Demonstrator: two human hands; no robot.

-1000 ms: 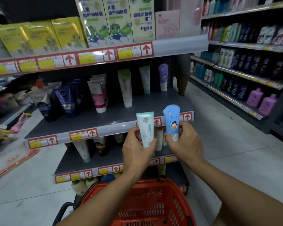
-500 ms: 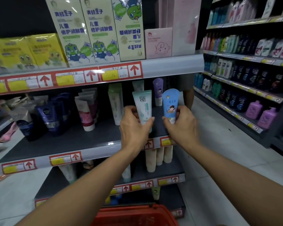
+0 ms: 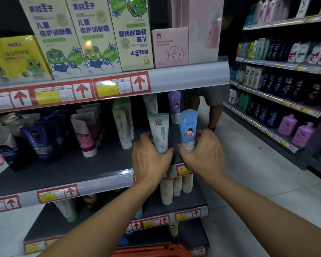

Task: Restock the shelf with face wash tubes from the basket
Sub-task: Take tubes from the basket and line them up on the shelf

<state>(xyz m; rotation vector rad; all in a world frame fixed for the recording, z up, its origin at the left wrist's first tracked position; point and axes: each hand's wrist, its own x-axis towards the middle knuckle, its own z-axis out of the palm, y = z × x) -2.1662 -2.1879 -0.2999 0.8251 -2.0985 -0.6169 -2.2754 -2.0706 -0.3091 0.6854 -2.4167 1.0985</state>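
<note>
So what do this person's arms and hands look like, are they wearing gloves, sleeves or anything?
Nothing is worn that the head view shows. Both forearms are bare up to the frame edge, with no sleeve in sight. The left hand and the right hand are bare too: no gloves, rings, watch or wristband show on the visible sides.

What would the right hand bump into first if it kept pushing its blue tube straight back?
Probably the purple tube standing behind the blue tube that the right hand holds, though depth is hard to judge.

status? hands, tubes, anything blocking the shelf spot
Left hand grips teal-capped tube; right hand grips blue tube. Both upright over middle shelf front. Purple tube stands behind; nothing blocking.
</note>
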